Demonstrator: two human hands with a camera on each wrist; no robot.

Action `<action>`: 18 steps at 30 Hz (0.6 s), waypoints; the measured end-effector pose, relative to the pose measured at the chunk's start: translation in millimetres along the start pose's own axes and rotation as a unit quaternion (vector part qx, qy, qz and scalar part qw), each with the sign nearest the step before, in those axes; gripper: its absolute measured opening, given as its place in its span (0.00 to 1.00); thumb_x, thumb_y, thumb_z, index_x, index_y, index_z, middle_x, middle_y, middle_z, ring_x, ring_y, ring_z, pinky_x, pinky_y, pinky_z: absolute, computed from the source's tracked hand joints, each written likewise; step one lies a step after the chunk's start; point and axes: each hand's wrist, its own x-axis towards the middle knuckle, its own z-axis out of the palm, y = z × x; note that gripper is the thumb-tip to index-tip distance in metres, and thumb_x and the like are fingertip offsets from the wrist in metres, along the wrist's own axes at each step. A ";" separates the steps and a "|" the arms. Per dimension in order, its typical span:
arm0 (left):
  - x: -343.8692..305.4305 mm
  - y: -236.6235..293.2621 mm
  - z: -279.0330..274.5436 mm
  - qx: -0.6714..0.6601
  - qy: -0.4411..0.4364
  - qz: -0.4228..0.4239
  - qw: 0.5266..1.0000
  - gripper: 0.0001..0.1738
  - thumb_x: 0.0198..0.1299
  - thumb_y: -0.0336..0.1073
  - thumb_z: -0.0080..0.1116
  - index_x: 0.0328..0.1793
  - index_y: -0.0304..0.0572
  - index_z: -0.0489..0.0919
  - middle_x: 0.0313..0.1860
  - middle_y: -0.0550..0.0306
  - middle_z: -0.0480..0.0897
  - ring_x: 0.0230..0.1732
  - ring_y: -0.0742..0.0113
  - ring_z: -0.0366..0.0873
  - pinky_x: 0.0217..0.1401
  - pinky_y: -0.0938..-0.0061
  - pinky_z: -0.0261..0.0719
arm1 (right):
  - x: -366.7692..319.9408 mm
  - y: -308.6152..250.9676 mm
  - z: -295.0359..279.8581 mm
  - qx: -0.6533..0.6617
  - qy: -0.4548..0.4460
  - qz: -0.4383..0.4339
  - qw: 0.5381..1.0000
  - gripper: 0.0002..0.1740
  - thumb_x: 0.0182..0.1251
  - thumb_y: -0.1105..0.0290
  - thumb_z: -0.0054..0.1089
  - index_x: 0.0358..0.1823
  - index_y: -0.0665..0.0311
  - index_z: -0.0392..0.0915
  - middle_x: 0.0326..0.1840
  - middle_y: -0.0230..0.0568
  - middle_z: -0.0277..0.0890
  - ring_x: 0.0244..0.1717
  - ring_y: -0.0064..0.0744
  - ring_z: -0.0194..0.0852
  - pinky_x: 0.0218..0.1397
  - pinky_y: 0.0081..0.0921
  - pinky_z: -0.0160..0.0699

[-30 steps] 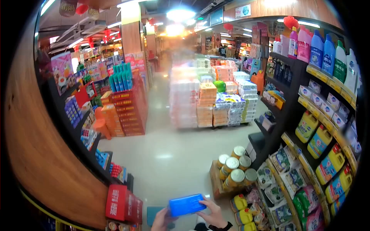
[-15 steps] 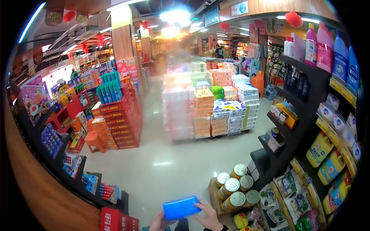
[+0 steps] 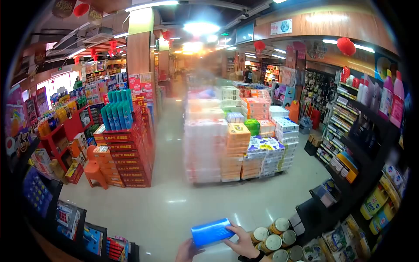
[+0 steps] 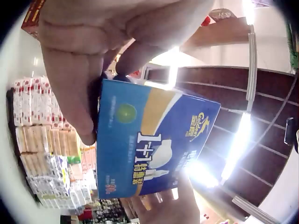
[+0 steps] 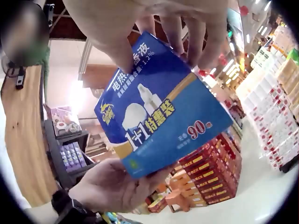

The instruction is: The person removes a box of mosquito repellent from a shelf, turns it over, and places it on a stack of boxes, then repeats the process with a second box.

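A blue box [image 3: 211,232] with a white "1+1" and a picture of a bottle printed on its face is held between both hands, low in the head view. My left hand [image 3: 188,251] grips its left end. At the right end, my right hand [image 3: 241,244] holds the box with thumb and fingers. The left wrist view has the left hand [image 4: 93,51] close above the box [image 4: 149,140], thumb along its side. Seen from the right wrist, the box [image 5: 159,107] is tilted, with the right hand's fingers over its top edge and the left hand [image 5: 112,189] beneath.
Shrink-wrapped packs [image 3: 205,148] stand stacked ahead. Red cartons [image 3: 131,157] topped with teal bottles and an orange stool [image 3: 95,172] are left of the aisle floor [image 3: 174,209]. Gold cans [image 3: 273,242] sit low right beside dark shelving [image 3: 349,174]. Another shelf [image 3: 83,231] edges the lower left.
The head view has moved forward and tilted up; the near shelves slide outward and down, and the wooden panel at left mostly leaves view. Both hands keep holding the blue box.
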 end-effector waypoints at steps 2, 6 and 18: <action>22.4 13.9 -18.2 0.036 -0.009 0.052 0.998 0.26 0.73 0.48 0.44 0.68 0.38 0.71 0.60 0.50 0.77 0.58 0.57 0.76 0.57 0.58 0.79 | 28.2 22.3 25.6 0.026 -0.024 0.024 0.999 0.31 0.55 0.72 0.73 0.62 0.64 0.73 0.67 0.57 0.69 0.59 0.43 0.76 0.62 0.31 0.73; 49.2 31.3 -42.0 0.011 0.032 0.080 0.996 0.24 0.74 0.45 0.44 0.66 0.37 0.72 0.57 0.51 0.78 0.56 0.60 0.77 0.56 0.61 0.81 | 75.8 25.6 57.2 0.019 -0.055 -0.005 0.998 0.31 0.56 0.73 0.71 0.63 0.64 0.72 0.68 0.55 0.69 0.60 0.43 0.75 0.63 0.32 0.73; 183.9 64.5 -101.3 -0.112 0.163 0.102 0.975 0.21 0.72 0.47 0.51 0.58 0.38 0.78 0.51 0.55 0.79 0.49 0.65 0.75 0.56 0.68 0.73 | 181.7 98.5 156.9 0.093 -0.076 0.094 0.988 0.29 0.62 0.69 0.66 0.65 0.64 0.72 0.67 0.53 0.70 0.68 0.49 0.67 0.67 0.39 0.69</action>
